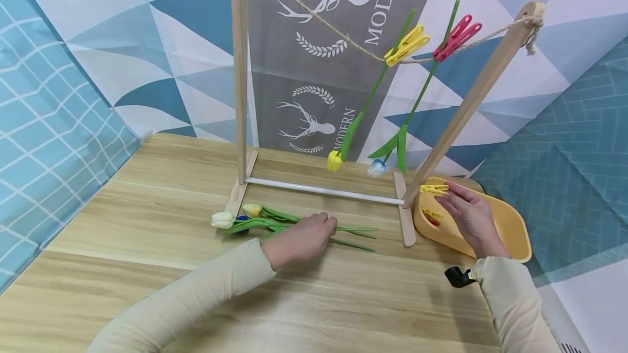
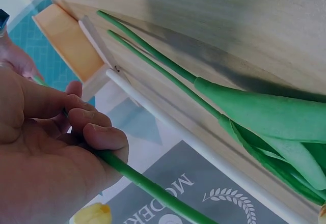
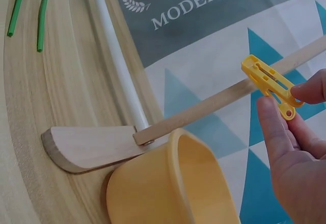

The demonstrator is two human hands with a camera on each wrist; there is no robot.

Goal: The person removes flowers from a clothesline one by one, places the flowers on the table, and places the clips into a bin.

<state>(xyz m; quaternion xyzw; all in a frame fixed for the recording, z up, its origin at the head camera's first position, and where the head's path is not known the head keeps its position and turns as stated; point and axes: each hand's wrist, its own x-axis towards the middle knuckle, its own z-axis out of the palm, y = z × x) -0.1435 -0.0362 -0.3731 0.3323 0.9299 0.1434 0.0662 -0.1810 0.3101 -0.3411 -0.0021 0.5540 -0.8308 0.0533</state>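
My left hand is over several artificial tulips lying on the table. In the left wrist view its fingers curl round one green tulip stem; two more stems lie on the wood beside it. White and yellow tulip heads point left, with a blue one partly hidden beneath leaves. Over the yellow bin, my right hand pinches a yellow clothespin between thumb and fingers. Another yellow clothespin and something red sit inside the bin.
A wooden frame holds a sagging rope. From it a yellow clothespin and a red clothespin hang a yellow tulip and a light blue tulip, heads down. A white rod joins the frame's feet.
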